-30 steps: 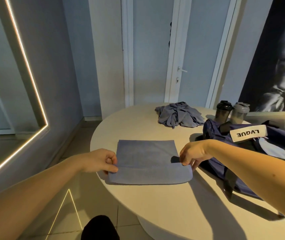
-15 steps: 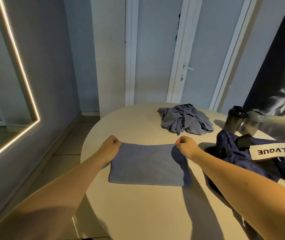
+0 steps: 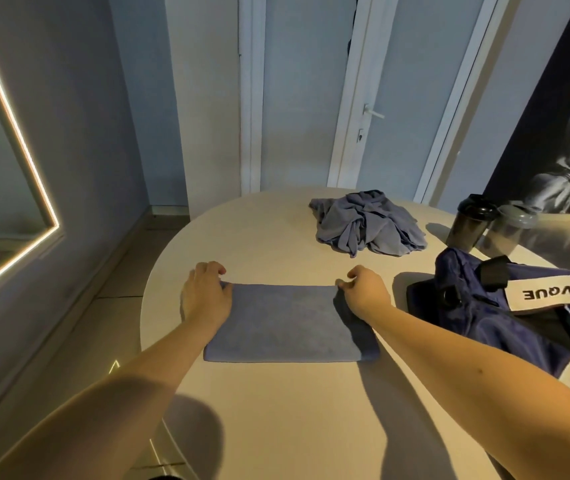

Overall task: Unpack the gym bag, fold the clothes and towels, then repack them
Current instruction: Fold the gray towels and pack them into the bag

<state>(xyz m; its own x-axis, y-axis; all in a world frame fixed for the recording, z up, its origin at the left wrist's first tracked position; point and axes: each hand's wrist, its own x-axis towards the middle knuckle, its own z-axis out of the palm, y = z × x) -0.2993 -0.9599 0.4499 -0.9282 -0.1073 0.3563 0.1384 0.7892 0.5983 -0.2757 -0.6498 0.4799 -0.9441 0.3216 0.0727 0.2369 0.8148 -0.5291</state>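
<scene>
A blue-grey towel [image 3: 287,323] lies folded in a flat rectangle on the round white table [image 3: 276,417]. My left hand [image 3: 205,296] rests on its far left corner, fingers loosely spread and thumb on the cloth. My right hand [image 3: 363,292] is at the far right corner, curled fingertips pinching the edge. The navy gym bag [image 3: 484,306] lies open to the right, with a white LVQUE strap across it. A crumpled grey heap of clothes [image 3: 366,226] sits at the back of the table.
Two shaker bottles, one dark [image 3: 470,223] and one pale [image 3: 508,230], stand behind the bag. The table's left edge runs close to my left hand. A lit mirror frame [image 3: 17,140] is on the left wall, and a door [image 3: 373,116] is behind the table.
Both hands carried the towel's near edge away from me to its far edge, folding it in half. My left hand's fingers have since loosened on the corner.
</scene>
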